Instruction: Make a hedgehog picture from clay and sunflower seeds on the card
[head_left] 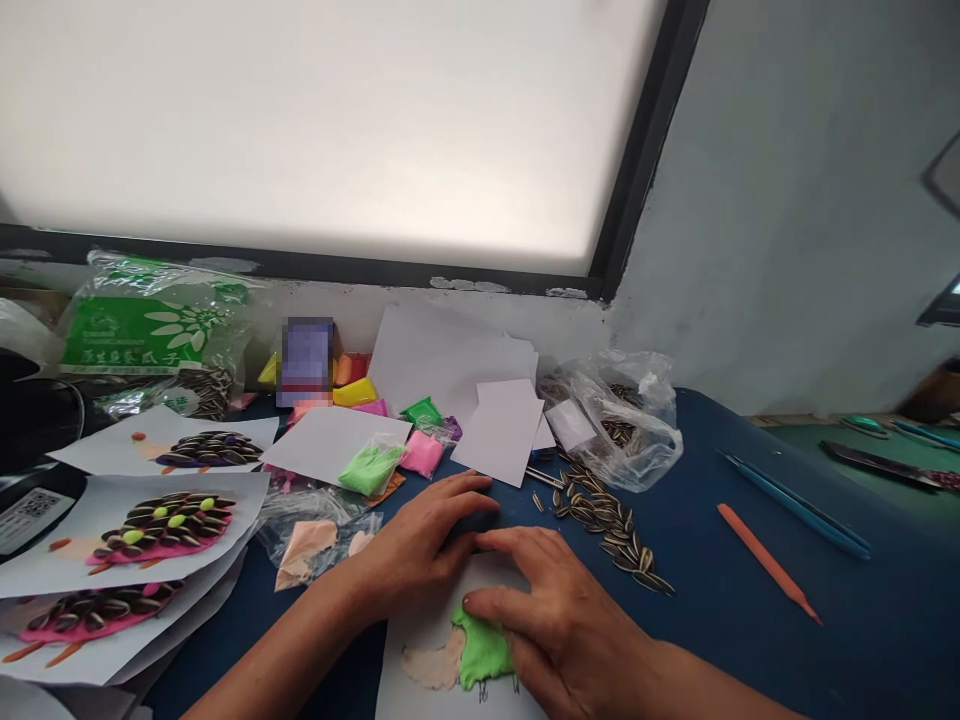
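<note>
The green clay (484, 650) lies on the white sheet (405, 700), butted against a thin peach clay patch (435, 662), with short pen strokes showing below its lower edge. The right hand (551, 610) is half open over it, fingers apart and bent, one tip on the clay's upper edge; it looks to be pressing rather than gripping. If that push came too hard, the green could spread over the peach or cover the strokes, and soft clay stuck to a lifting finger could tear its already ragged rim. The left hand (435, 530) is open, palm down at the sheet's far edge, holding nothing that shows; whether it bears down on the sheet I cannot tell. If it does not, the sheet could slide under a sideways push. Just beyond the sheet, to its right, loose sunflower seeds (604, 510) lie bare on the desk (697, 600), where a sweep of the right hand could scatter them. Left of the sheet, the decorated cards (251, 500) overlap in a loose pile near the left forearm, so a careless elbow could shift them and dislodge their seeds.
</note>
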